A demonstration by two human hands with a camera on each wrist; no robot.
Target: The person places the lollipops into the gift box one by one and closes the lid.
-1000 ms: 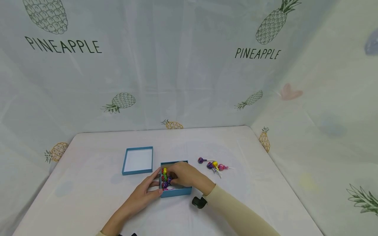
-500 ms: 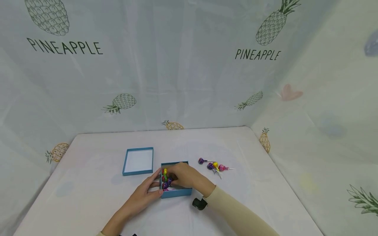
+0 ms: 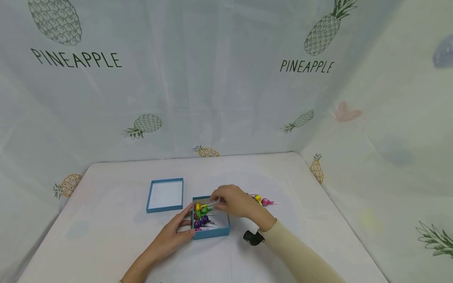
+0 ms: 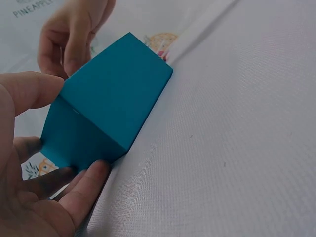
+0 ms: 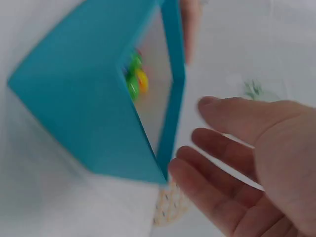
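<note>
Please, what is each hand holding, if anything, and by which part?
The left hand steadies the blue box at its left wall, thumb by the near corner. The right hand appears to hold nothing.

lollipops (image 3: 205,219) in the box (image 3: 211,234) — lid (image 3: 164,194) behind-left, other lollipops (image 3: 265,201) right

At the lower right of the head view, we see a plain beige long sleeve (image 3: 297,249), its cloth smooth and snug around the forearm. Beside its cuff, we make out a small black device (image 3: 253,237) with rounded edges. Both the left hand (image 3: 170,236) and the right hand (image 3: 233,200), around the lower middle, look bare to us.
</note>
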